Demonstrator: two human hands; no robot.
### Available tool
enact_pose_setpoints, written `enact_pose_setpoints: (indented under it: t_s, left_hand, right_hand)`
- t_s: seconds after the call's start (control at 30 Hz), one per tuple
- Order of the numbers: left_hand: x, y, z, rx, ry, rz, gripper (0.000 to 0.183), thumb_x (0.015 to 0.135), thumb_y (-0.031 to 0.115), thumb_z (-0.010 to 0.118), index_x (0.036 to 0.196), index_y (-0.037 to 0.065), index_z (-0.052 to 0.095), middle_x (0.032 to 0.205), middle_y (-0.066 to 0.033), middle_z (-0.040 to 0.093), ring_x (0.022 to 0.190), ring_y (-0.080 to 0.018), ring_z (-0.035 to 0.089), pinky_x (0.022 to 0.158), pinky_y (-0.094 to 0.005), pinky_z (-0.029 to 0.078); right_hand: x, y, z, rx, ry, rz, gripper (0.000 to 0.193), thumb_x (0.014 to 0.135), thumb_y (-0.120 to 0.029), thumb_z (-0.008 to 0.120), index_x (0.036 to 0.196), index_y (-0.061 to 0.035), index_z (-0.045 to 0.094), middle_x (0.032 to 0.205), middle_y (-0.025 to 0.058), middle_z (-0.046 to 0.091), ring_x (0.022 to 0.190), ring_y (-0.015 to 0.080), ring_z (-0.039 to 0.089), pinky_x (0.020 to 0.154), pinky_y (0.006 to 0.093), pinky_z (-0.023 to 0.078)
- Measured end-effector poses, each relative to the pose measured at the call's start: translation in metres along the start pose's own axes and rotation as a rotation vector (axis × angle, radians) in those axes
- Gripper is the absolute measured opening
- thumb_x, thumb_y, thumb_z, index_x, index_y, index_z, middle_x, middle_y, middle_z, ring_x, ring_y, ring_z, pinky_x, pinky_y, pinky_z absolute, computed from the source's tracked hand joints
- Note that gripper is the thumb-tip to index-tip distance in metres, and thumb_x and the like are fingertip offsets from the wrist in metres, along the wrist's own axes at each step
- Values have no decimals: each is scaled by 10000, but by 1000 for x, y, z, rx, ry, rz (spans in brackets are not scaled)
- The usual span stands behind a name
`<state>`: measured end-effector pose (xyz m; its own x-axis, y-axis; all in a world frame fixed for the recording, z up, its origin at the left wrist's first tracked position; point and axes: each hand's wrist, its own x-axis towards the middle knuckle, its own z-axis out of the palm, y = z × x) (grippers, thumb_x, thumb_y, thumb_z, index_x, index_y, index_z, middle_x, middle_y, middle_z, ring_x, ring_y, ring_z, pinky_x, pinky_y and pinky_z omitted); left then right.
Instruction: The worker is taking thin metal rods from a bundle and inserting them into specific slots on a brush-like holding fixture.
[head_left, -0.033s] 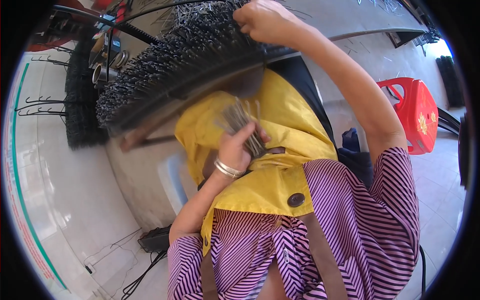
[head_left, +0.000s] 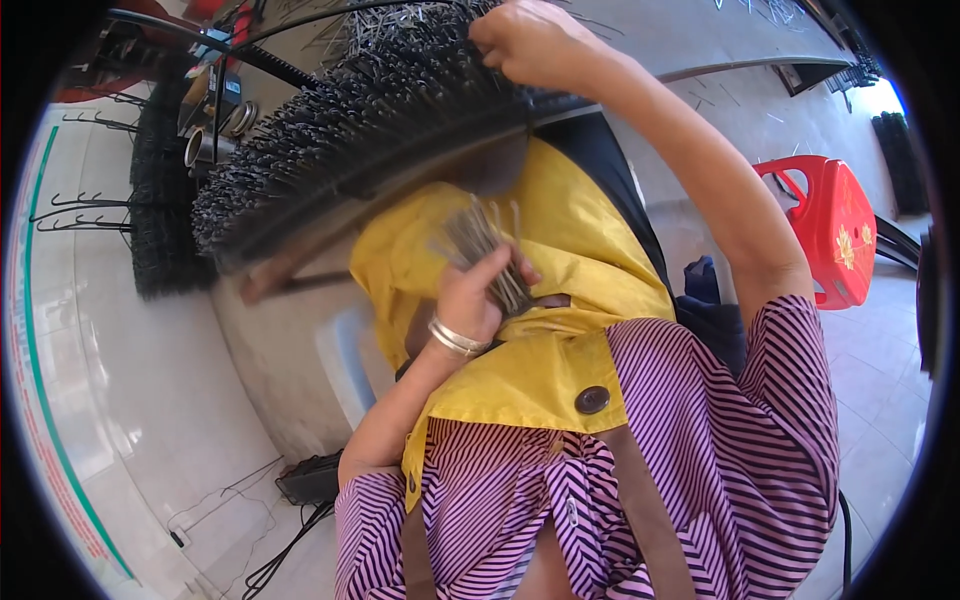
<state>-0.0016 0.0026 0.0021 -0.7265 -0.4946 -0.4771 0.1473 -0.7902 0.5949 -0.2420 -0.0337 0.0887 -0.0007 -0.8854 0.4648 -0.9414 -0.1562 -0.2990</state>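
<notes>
While the fingers of the left hand (head_left: 472, 300) are wrapped round a bunch of rods (head_left: 468, 238), thumb laid across, at the centre of the frame, those of the right hand (head_left: 530, 45) are curled and drawn together at top centre; whether they pinch anything cannot be told. Rods: thin, greyish, tips fanned toward the upper edge, a few bent over at the end, part blurred. Wires (head_left: 340, 130): black, looped at the tips, a dense curved mass from upper left to top centre, right hand at its right end. Progress, as judged: under way, with much of the mass seemingly filled; the bunch in the fist appears not yet used, and loose pieces (head_left: 385, 25) lie at the top edge; no count possible. Farther out: bangles (head_left: 458, 338), pale, on the left wrist; apron (head_left: 600, 265), yellow, centre, beneath the bunch; cup (head_left: 200, 148), metallic, upper left; bundle (head_left: 160, 200), black, far left, hooked stems (head_left: 85, 205) projecting leftward; stool (head_left: 845, 235), red, flower-patterned, right; cables (head_left: 290, 550), black, lower left.
</notes>
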Motion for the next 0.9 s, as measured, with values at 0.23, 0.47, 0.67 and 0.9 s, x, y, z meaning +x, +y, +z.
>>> enact_pose_setpoints:
  t_s: [0.23, 0.47, 0.67, 0.9]
  left_hand:
    - [-1, -2, -2, 67, -65, 46, 118, 751, 32, 551, 854, -13, 513, 735, -97, 540, 668, -209, 550, 645, -356, 485]
    - [0, -2, -4, 13, -6, 59, 147, 713, 11, 579, 836, -12, 502, 732, -96, 536, 637, -210, 550, 618, -348, 487]
    - [0, 0, 2, 89, -26, 80, 148, 717, 17, 582, 841, -10, 506, 731, -92, 537, 641, -209, 553, 616, -342, 483]
    - [-2, 1, 2, -13, -3, 11, 156, 745, 29, 552, 887, -14, 504, 731, -88, 538, 669, -200, 551, 638, -329, 478]
  right_hand:
    - [-29, 6, 28, -96, 27, 344, 116, 674, -114, 576, 759, -38, 554, 662, 168, 557, 699, 363, 530, 598, 414, 425]
    - [-97, -53, 30, 620, 8, 477, 244, 714, -104, 631, 899, 25, 537, 622, 79, 557, 496, 116, 520, 458, 240, 409]
    - [-118, -90, 32, 1112, 10, 724, 108, 739, -34, 584, 815, 40, 567, 640, 48, 567, 533, 69, 509, 480, 208, 418]
    - [-90, -55, -3, 927, 393, 598, 60, 744, 12, 566, 801, 21, 583, 627, 28, 570, 538, 58, 508, 480, 184, 409]
